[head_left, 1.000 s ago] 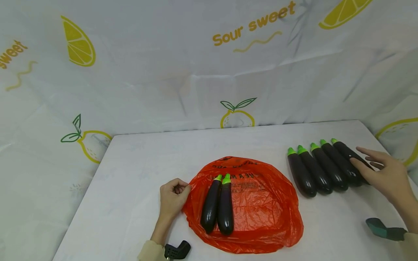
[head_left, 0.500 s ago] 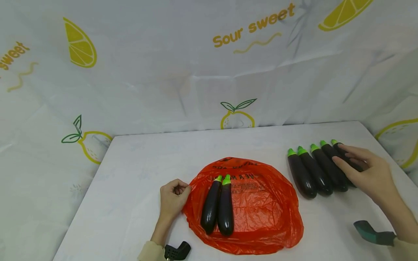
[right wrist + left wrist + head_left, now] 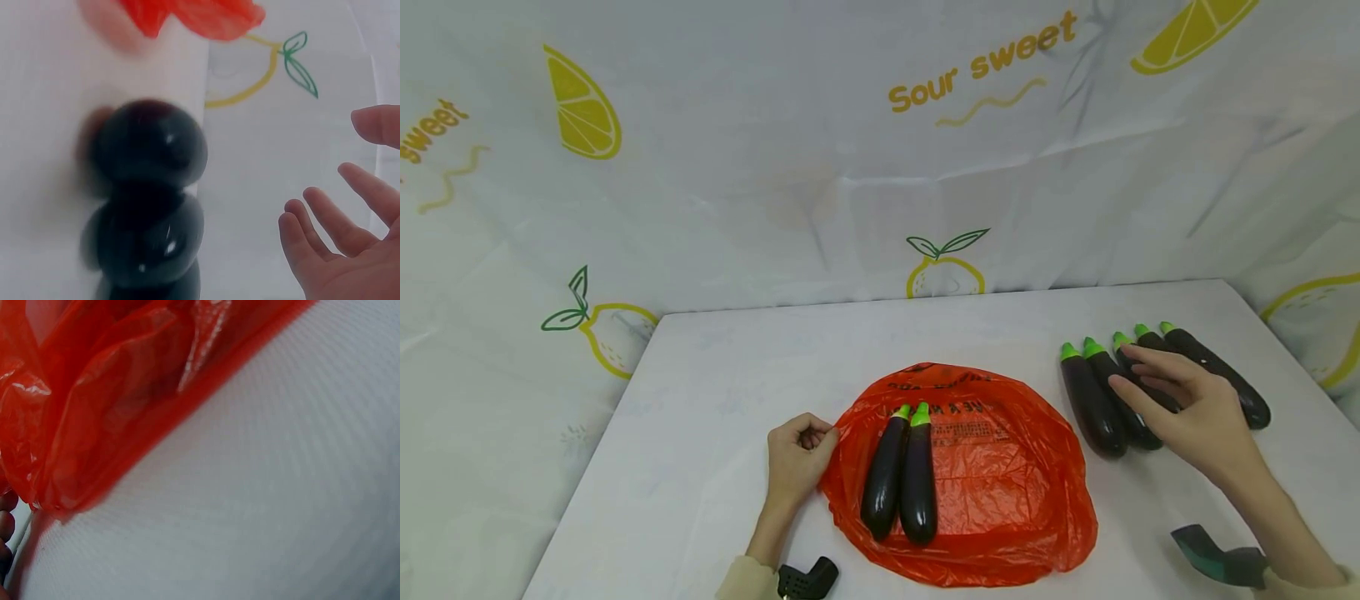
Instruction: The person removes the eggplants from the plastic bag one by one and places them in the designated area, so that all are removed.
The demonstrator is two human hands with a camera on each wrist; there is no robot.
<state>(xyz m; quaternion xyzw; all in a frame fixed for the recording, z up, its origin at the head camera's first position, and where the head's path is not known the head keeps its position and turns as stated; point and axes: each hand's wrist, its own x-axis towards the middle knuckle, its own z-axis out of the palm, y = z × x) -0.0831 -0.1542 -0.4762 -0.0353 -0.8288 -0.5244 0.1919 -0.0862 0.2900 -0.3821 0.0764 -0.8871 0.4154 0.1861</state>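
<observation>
A red plastic bag [image 3: 1000, 500] lies spread on the table. Two dark eggplants with green tops, a left one [image 3: 882, 479] and a right one [image 3: 918, 483], lie side by side on its left half. My left hand [image 3: 799, 454] pinches the bag's left edge; in the left wrist view only its fingertips [image 3: 6, 525] show beside the red film [image 3: 125, 406]. To the right, several more eggplants [image 3: 1097, 408] lie in a slanting row. My right hand [image 3: 1198, 408] hovers over the row, holding nothing, and covers part of it. Its fingers are spread in the right wrist view, apart from the eggplants [image 3: 150, 150].
The white tabletop [image 3: 700, 467] reaches back to a white curtain [image 3: 775, 208] printed with lemons and lettering. Each wrist carries a dark device, one at the left wrist [image 3: 808, 577] and one at the right [image 3: 1217, 558].
My right hand has moved left, from the row's rightmost eggplant to above its middle and left ones. The left hand, the bag and the eggplants stay where they were.
</observation>
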